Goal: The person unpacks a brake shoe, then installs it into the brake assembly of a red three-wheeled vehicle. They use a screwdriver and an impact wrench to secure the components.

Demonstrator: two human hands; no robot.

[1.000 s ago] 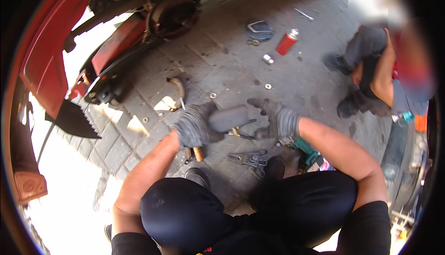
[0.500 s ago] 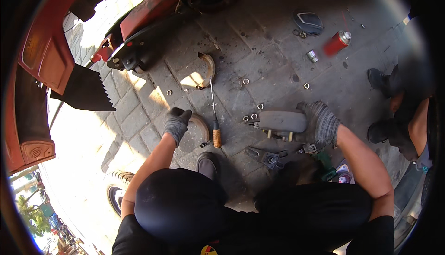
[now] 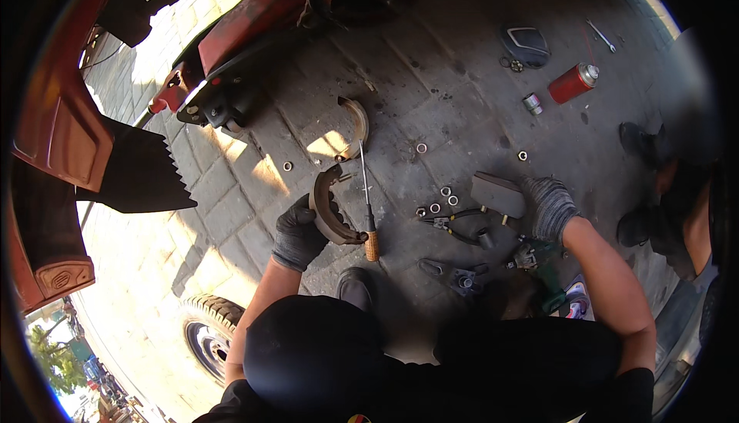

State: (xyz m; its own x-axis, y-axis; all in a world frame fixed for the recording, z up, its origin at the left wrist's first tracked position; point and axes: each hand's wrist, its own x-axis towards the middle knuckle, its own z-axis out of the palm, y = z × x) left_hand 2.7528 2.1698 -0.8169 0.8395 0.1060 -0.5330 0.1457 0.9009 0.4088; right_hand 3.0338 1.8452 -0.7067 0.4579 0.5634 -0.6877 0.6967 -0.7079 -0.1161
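A rusty, curved brake shoe (image 3: 328,211) is gripped at its outer edge by my gloved left hand (image 3: 299,235), its hollow side facing right. Close beside it lies a screwdriver (image 3: 370,232) with a ribbed wooden-coloured handle. My gloved right hand (image 3: 550,207) holds a second brake shoe (image 3: 498,194) by its right end, with the smooth grey lining turned up. Below that shoe, pliers (image 3: 462,227) with black-and-yellow handles lie on the pavement. Another brake shoe (image 3: 359,121) rests at the screwdriver's tip.
Several nuts (image 3: 435,208) lie near the pliers. A dark metal bracket (image 3: 458,275) and a green tool (image 3: 546,280) sit by my knees. Farther off are a socket (image 3: 532,103), a red spray can (image 3: 573,83) and a spanner (image 3: 601,36). A wheel (image 3: 208,335) stands left; another person's legs are at right.
My left hand has closed on the brake shoe that lay beside the screwdriver and raised it. My right hand has tilted its shoe and shifted it slightly right, uncovering more of the pliers.
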